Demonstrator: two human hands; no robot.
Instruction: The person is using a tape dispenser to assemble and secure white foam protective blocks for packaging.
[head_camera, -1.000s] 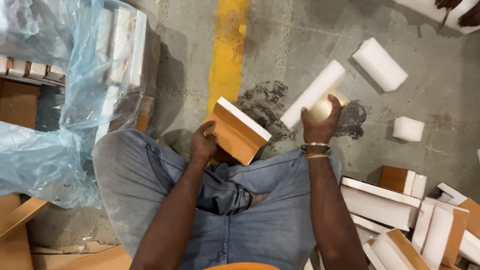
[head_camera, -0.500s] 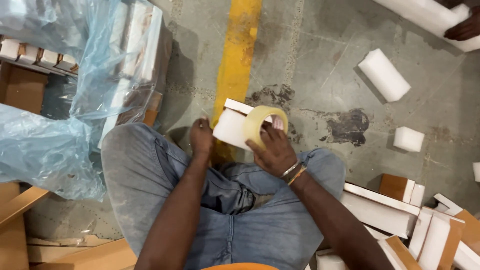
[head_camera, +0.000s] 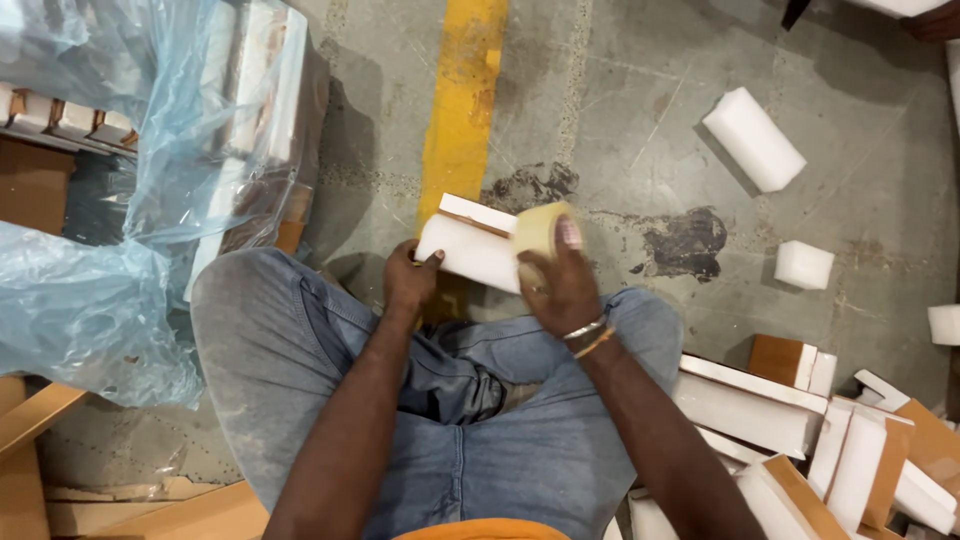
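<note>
I sit on a concrete floor in blue jeans, legs crossed. My left hand (head_camera: 410, 280) grips the left end of a small white box (head_camera: 470, 250) with a brown cardboard layer, held just above my knees. My right hand (head_camera: 560, 285) holds a roll of clear packing tape (head_camera: 538, 232) pressed against the right end of that box. Bangles show on my right wrist.
A yellow painted line (head_camera: 462, 110) runs up the floor. Two white foam blocks (head_camera: 753, 138) (head_camera: 803, 265) lie to the right. A heap of white and brown boxes (head_camera: 800, 430) sits at lower right. Blue plastic sheeting (head_camera: 120, 200) over stacked boxes fills the left.
My right hand picked up the tape roll from the floor at the right and brought it onto the box. The box has turned in my left hand, its white face now showing.
</note>
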